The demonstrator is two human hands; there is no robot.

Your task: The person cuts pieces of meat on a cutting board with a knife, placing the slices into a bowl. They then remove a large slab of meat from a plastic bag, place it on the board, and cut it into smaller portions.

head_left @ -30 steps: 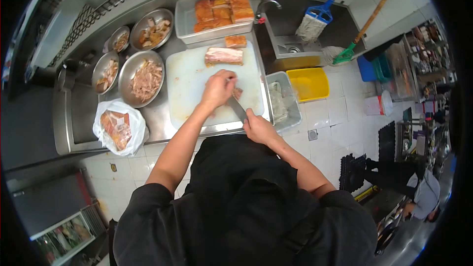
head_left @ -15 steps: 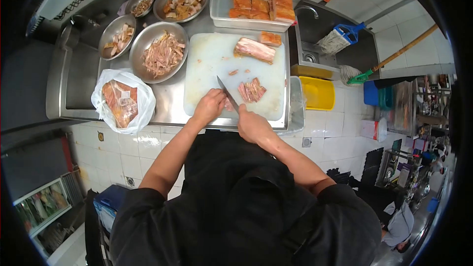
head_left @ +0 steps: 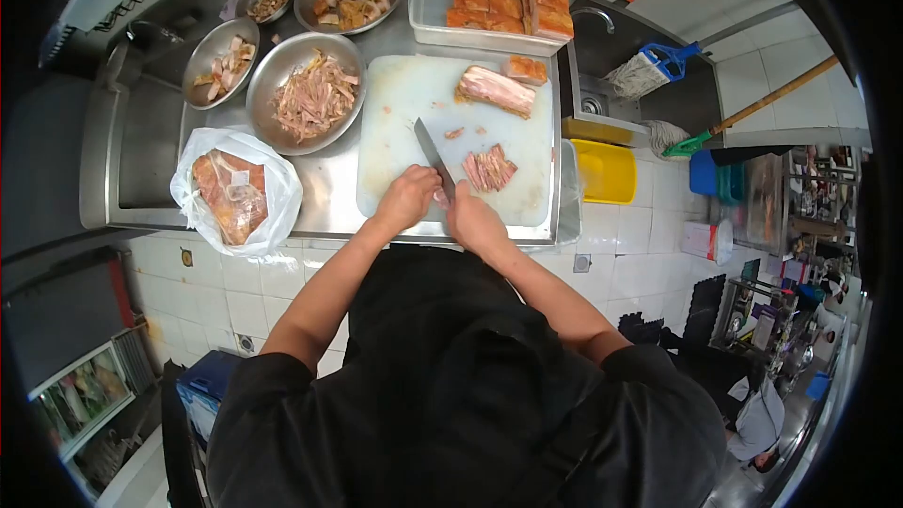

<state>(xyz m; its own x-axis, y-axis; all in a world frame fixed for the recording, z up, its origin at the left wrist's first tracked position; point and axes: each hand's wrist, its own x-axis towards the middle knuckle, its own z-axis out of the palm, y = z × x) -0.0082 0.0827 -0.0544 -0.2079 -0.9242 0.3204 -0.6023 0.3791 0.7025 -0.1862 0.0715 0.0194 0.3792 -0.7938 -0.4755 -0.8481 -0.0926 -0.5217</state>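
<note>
My right hand (head_left: 477, 222) is wrapped round the handle of a kitchen knife (head_left: 433, 154), its blade pointing away from me and to the left. Beside the blade, the curled fingers of my left hand (head_left: 407, 199) press on a small piece of meat (head_left: 440, 198), mostly hidden by the hands. Both hands are over the near edge of a white cutting board (head_left: 390, 122). Right of the knife lies a cluster of sliced meat strips (head_left: 490, 168). Farther back sit a larger slab of meat (head_left: 497, 91) and a small browned chunk (head_left: 525, 70).
Metal bowls of cut meat, the largest (head_left: 254, 118) nearest, stand left of the board. A white plastic bag (head_left: 282, 198) with meat is at the front left. Behind the board is a plastic tub (head_left: 428, 0) of browned blocks. A yellow bin (head_left: 604, 172) and a sink (head_left: 593, 85) are right.
My right hand and the knife have shifted slightly left and away from me, closer to my left hand. The whole view has moved a little; the meat on the board looks unchanged.
</note>
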